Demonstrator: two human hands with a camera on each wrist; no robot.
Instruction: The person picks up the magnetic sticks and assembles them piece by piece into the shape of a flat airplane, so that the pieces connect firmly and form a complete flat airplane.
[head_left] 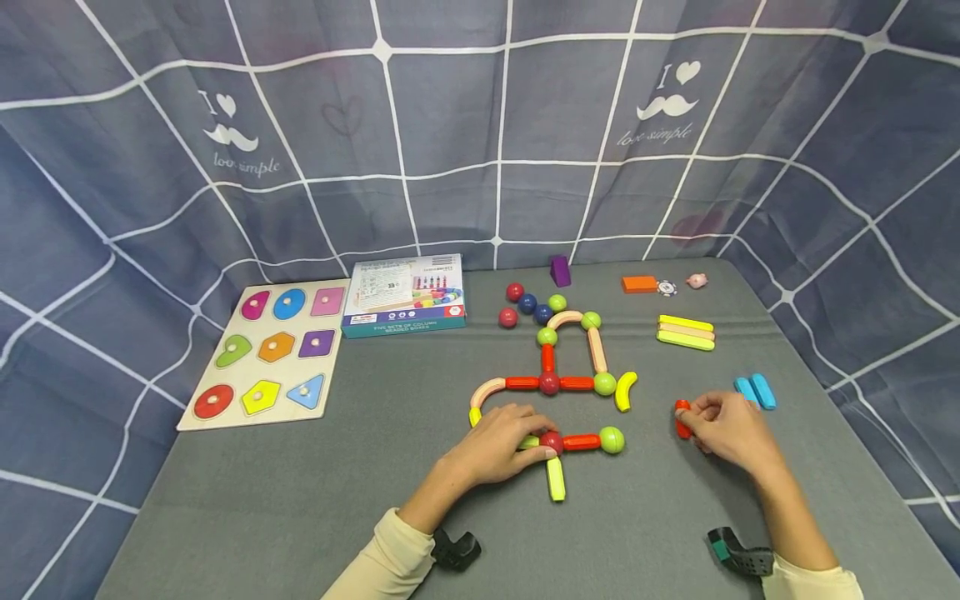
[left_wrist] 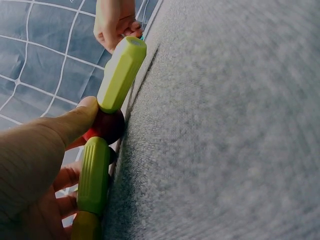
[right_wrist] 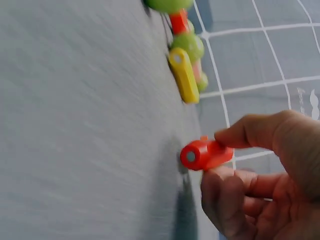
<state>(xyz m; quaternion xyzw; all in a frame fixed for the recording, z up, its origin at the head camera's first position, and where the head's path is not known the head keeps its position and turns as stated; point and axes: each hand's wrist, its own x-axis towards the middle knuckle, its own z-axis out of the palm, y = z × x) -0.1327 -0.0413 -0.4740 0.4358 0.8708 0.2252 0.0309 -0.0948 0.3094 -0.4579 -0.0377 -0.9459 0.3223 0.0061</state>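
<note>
My left hand (head_left: 501, 442) holds the red ball (head_left: 551, 442) of a magnetic-rod figure, thumb on the near side and fingers on the far side. From that ball a lime rod (head_left: 556, 480) points toward me and a red rod (head_left: 581, 442) runs right to a green ball (head_left: 612, 440). Another lime rod (left_wrist: 93, 175) lies partly under the left hand. Off to the right, my right hand (head_left: 731, 429) pinches a short red rod (right_wrist: 207, 154) between thumb and fingers, its round metal end showing in the right wrist view. A curved yellow piece (head_left: 625, 392) lies between the hands.
Two blue rods (head_left: 762, 391) lie just behind the right hand. Farther back are yellow and lime rods (head_left: 686, 332), an orange block (head_left: 639, 285), a pink pig figure (head_left: 697, 281), loose balls (head_left: 514, 292) and a purple block (head_left: 560, 271). A shape puzzle board (head_left: 251, 342) and box (head_left: 403, 295) stand left.
</note>
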